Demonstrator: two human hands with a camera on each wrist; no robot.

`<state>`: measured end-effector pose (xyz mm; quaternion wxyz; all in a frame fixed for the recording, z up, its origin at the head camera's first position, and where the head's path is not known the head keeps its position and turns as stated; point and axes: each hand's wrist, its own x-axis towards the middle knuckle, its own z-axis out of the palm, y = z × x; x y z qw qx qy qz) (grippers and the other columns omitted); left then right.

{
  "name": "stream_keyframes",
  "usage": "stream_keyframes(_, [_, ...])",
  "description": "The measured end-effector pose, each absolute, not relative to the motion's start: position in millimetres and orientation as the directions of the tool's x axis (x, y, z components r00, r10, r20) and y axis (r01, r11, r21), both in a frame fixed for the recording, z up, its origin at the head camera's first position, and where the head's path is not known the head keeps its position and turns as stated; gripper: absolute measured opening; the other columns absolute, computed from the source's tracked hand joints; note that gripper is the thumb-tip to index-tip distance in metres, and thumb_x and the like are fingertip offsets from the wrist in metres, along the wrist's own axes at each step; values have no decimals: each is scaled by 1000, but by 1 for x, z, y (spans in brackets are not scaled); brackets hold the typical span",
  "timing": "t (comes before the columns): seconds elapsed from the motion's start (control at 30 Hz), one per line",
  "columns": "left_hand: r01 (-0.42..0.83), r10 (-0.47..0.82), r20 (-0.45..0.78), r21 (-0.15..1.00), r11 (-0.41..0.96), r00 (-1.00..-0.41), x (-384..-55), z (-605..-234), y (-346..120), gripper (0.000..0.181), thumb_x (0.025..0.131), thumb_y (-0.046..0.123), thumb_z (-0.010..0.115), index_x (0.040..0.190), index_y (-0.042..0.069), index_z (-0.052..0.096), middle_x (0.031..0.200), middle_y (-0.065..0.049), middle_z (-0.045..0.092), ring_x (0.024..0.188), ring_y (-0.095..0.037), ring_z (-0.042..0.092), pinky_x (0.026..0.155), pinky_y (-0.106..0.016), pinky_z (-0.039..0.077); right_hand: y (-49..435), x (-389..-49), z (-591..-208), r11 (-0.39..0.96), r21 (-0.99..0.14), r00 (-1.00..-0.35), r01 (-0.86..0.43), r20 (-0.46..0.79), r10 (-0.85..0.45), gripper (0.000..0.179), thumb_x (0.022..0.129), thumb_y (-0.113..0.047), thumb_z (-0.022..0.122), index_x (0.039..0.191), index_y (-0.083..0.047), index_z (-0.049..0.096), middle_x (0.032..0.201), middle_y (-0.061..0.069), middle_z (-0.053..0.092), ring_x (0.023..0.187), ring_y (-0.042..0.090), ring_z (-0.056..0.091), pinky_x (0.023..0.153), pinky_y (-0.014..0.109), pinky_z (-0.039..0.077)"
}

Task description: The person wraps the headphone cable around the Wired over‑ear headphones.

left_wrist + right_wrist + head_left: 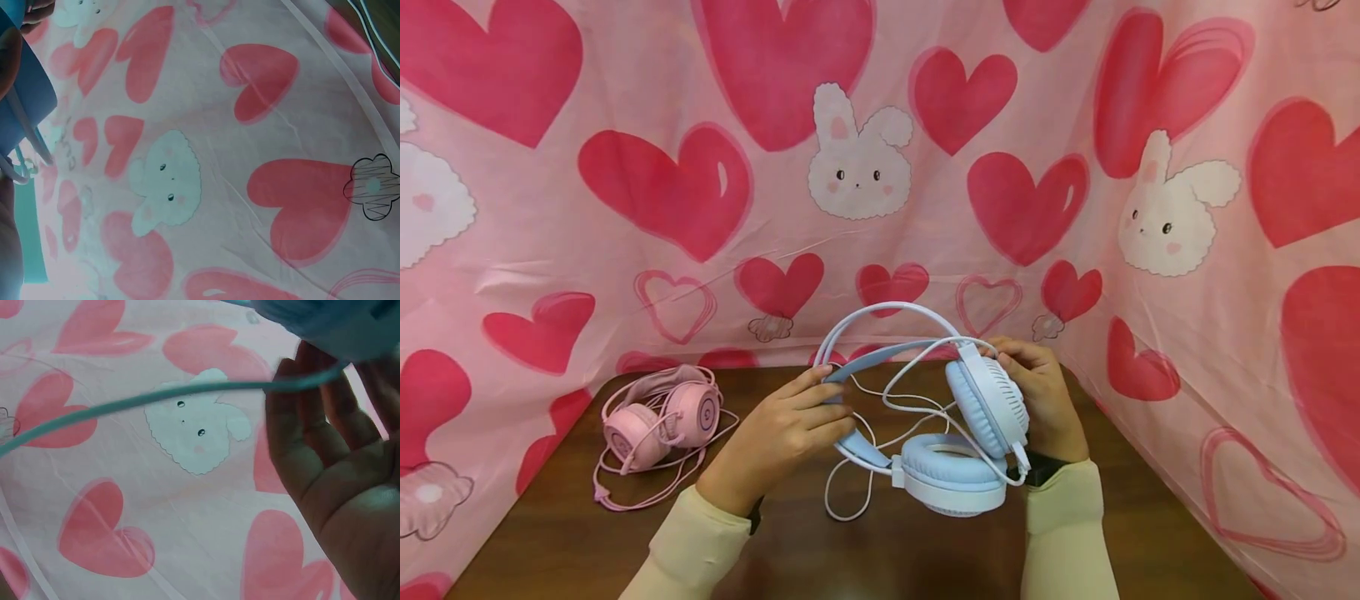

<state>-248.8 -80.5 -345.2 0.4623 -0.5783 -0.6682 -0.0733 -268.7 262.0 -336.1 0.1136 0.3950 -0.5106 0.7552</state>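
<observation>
A pair of light blue and white headphones (pixel 988 404) is held up above the table, tilted, one ear cup higher than the other. My left hand (pixel 793 429) grips the headband on its left side, where the soft inner strap meets the arches. At the upper ear cup, my right hand (pixel 1045 392) holds the outer side from behind, so some of its fingers are hidden. In the right wrist view the fingers (pixel 337 419) curl up against that cup, and a thin cable (pixel 156 395) runs past them. The left wrist view catches the blue strap (pixel 37 94) at its edge.
Pink headphones (pixel 700 412) with their cable lie on the left of the brown wooden table (pixel 850 558). The white cable (pixel 868 492) of the blue pair loops down behind and below it. A pink curtain (pixel 940 233) with hearts and rabbits encloses the back and sides.
</observation>
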Motion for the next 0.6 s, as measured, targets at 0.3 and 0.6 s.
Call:
stream_keyframes(0.3, [813,686,713,-481,328,145,-243,-341,-75,34,102,3,40,93,10,72,94,1,71,98,-22,64,102,-46,42,260,-275,-336,-525,-639,-705,-562,702,-100,22,100,0,47,107,0,67,100,11,68,93,21,66,87,28,52])
stream_keyframes(0.6, [783,680,700,-541,307,218,-236,-334,-73,32,100,-1,41,91,9,70,92,-1,71,95,-23,65,100,-47,44,262,-290,-338,-605,-587,-779,-539,621,91,21,101,-2,42,102,2,63,89,12,65,72,20,65,73,26,56])
